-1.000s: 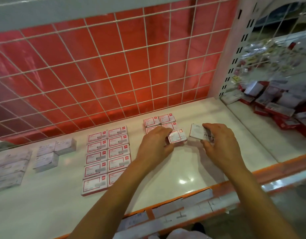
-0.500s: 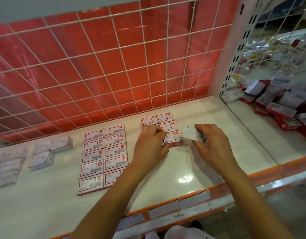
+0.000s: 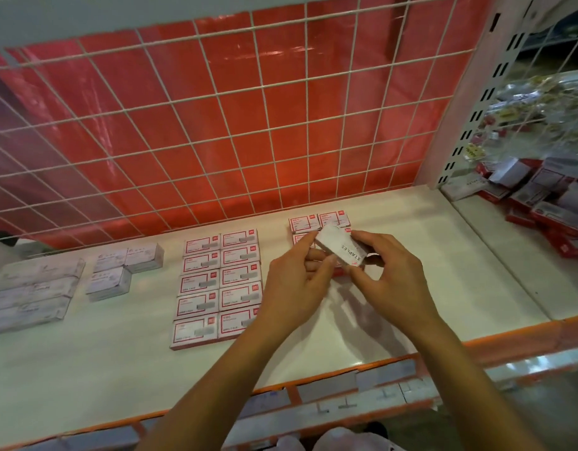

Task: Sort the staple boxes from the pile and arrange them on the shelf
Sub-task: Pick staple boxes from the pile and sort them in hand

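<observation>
Both hands hold one white staple box, printed STAPLES, tilted above the white shelf. My left hand pinches its left end and my right hand grips its right end. Under the box, a small group of red-and-white staple boxes lies flat, partly hidden by my fingers. A neat two-column block of red-and-white boxes lies to the left. The loose pile of staple boxes fills the neighbouring shelf bay at the right.
Grey-white boxes and longer pale boxes lie at the shelf's left. A white wire grid over red backing closes the back. A perforated white post separates the bays. An orange front rail carries price labels.
The box in my right hand has risen off the shelf, and my left hand has left the flat boxes to take its other end. The box has turned, showing its STAPLES side.
</observation>
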Tool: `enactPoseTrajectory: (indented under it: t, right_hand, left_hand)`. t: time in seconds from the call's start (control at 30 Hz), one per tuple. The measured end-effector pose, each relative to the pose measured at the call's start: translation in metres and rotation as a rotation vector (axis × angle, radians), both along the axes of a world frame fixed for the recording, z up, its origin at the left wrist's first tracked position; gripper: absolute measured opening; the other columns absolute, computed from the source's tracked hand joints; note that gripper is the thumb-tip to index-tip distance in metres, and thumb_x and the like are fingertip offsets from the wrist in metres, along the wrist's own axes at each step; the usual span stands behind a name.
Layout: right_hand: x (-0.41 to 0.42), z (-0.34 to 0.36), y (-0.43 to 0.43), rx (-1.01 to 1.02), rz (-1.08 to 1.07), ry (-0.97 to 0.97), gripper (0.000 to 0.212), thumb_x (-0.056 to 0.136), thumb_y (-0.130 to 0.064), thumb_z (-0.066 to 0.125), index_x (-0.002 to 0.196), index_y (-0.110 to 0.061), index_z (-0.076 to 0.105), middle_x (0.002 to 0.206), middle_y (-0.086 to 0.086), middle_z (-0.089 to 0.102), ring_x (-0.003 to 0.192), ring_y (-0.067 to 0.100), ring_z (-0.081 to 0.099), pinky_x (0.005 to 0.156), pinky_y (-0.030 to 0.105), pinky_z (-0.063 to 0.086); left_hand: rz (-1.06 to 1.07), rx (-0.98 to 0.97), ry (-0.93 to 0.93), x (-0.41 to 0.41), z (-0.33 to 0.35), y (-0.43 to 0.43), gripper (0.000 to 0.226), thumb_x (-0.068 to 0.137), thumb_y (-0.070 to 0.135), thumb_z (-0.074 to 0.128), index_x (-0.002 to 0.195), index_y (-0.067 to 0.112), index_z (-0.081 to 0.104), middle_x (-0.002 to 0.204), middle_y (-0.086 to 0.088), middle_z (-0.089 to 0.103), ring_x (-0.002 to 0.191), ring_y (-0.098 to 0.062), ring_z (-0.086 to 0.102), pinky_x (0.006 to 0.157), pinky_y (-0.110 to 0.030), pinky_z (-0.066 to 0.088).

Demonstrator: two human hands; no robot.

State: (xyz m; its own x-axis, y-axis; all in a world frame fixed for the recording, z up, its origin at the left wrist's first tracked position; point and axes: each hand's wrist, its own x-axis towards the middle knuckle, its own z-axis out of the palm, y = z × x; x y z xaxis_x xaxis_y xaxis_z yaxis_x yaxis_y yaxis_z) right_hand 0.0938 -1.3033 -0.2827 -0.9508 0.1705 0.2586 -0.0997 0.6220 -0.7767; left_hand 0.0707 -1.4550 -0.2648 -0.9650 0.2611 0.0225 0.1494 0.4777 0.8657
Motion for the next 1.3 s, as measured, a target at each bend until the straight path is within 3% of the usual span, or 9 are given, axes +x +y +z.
enactPoseTrajectory:
  t: [0.1, 0.23, 0.43, 0.63, 0.73, 0.87, 0.97, 1.1, 1.3]
  right_hand:
    - [0.002, 0.002, -0.011, -0.019, 0.111, -0.049, 0.056, 0.081, -0.013, 0.072, 0.132, -0.018, 0.051, 0.117, -0.015, 0.048, 0.1, 0.002, 0.05, 0.08, 0.0, 0.042]
    - [0.007, 0.003, -0.025, -0.06, 0.209, -0.107, 0.058, 0.083, -0.002, 0.066, 0.136, -0.019, 0.046, 0.123, -0.012, 0.045, 0.106, 0.002, 0.049, 0.085, -0.001, 0.04]
    - [0.008, 0.005, -0.044, -0.108, 0.264, -0.15, 0.058, 0.085, 0.005, 0.059, 0.135, -0.022, 0.046, 0.112, -0.005, 0.054, 0.095, -0.001, 0.056, 0.078, 0.004, 0.046]
    - [0.003, 0.004, -0.061, -0.14, 0.206, -0.149, 0.054, 0.086, -0.002, 0.063, 0.134, -0.021, 0.048, 0.117, -0.004, 0.053, 0.09, -0.004, 0.058, 0.076, 0.002, 0.045]
    - [0.003, 0.003, -0.072, -0.186, 0.181, -0.152, 0.044, 0.086, -0.007, 0.065, 0.126, -0.021, 0.057, 0.11, -0.008, 0.062, 0.094, -0.001, 0.06, 0.079, 0.008, 0.049]
    - [0.006, 0.0, -0.086, -0.216, 0.13, -0.151, 0.033, 0.085, -0.01, 0.067, 0.117, -0.018, 0.064, 0.1, -0.01, 0.065, 0.091, 0.004, 0.064, 0.083, 0.021, 0.053]
    - [0.007, -0.003, -0.097, -0.221, 0.12, -0.181, 0.027, 0.084, -0.012, 0.068, 0.11, -0.019, 0.065, 0.096, -0.006, 0.069, 0.088, 0.008, 0.066, 0.083, 0.031, 0.056]
    - [0.009, -0.003, -0.117, -0.239, 0.139, -0.195, 0.037, 0.084, -0.01, 0.067, 0.119, -0.022, 0.059, 0.084, -0.011, 0.065, 0.078, 0.003, 0.064, 0.077, 0.025, 0.057]
    - [0.009, -0.001, -0.143, -0.215, 0.201, -0.241, 0.04, 0.089, -0.013, 0.062, 0.127, -0.02, 0.056, 0.085, -0.01, 0.063, 0.08, 0.006, 0.062, 0.068, 0.013, 0.053]
  left_hand:
    - [-0.036, 0.05, -0.142, -0.002, 0.0, -0.012, 0.076, 0.087, 0.034, 0.066, 0.15, 0.03, 0.024, 0.117, 0.006, 0.066, 0.096, -0.005, 0.066, 0.085, -0.028, 0.056]
    - [-0.067, 0.043, -0.199, -0.002, -0.002, -0.028, 0.1, 0.076, 0.035, 0.077, 0.152, 0.033, 0.011, 0.106, 0.014, 0.062, 0.088, 0.0, 0.066, 0.078, -0.02, 0.056]
    - [-0.074, 0.036, -0.167, 0.003, 0.001, -0.047, 0.078, 0.074, 0.039, 0.078, 0.137, 0.043, 0.031, 0.111, 0.029, 0.045, 0.092, 0.02, 0.045, 0.066, 0.0, 0.044]
    - [-0.052, 0.092, -0.27, 0.005, -0.001, -0.075, 0.06, 0.082, 0.016, 0.072, 0.125, 0.038, 0.036, 0.117, 0.01, 0.05, 0.1, -0.009, 0.057, 0.059, -0.014, 0.051]
    - [-0.056, 0.09, -0.283, 0.008, -0.003, -0.088, 0.053, 0.084, 0.015, 0.07, 0.12, 0.038, 0.038, 0.11, 0.015, 0.048, 0.1, -0.008, 0.057, 0.064, -0.017, 0.053]
    - [-0.018, -0.056, -0.126, 0.01, -0.006, -0.107, 0.05, 0.083, 0.024, 0.071, 0.126, 0.039, 0.05, 0.122, 0.011, 0.052, 0.116, -0.012, 0.05, 0.086, -0.036, 0.055]
    - [-0.005, -0.191, -0.018, 0.01, -0.006, -0.12, 0.054, 0.084, 0.029, 0.07, 0.134, 0.035, 0.05, 0.113, 0.009, 0.049, 0.116, -0.013, 0.045, 0.094, -0.034, 0.048]
    - [0.097, -0.01, -0.147, 0.015, -0.007, -0.138, 0.063, 0.081, 0.014, 0.074, 0.136, 0.026, 0.046, 0.132, 0.002, 0.055, 0.113, -0.011, 0.058, 0.088, -0.027, 0.055]
    - [0.088, 0.231, -0.265, 0.021, -0.012, -0.173, 0.065, 0.079, -0.006, 0.07, 0.134, 0.02, 0.048, 0.125, -0.001, 0.061, 0.104, -0.01, 0.064, 0.081, -0.025, 0.057]
